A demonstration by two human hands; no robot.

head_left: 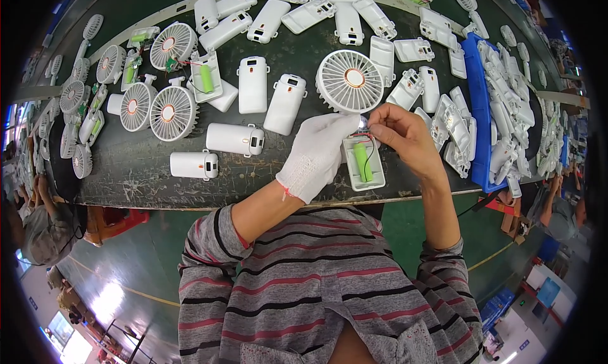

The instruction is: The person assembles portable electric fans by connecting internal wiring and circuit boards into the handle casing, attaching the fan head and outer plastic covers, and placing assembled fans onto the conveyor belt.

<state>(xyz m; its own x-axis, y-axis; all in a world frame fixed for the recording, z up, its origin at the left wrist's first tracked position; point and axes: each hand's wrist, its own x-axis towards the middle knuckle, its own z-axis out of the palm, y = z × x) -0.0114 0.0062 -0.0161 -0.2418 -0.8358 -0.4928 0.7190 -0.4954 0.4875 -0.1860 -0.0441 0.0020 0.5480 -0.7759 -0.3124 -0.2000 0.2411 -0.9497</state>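
The white plastic fan [354, 110], round and ribbed on top with an open handle holding a green battery [361, 162], sits at the middle of the frame on the dark scratched table [139, 174]. I see my left hand [316, 153] in a soft white glove resting on it, fingers curled. My bare right hand [402, 136] pinches a small part beside the thin wires.

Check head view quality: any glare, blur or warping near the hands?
Head view: a small bright glare spot sits between the gloved left hand and bare right hand; both hands sharp; bench edge bows with fisheye; corners vignetted black; floor glare at lower left.
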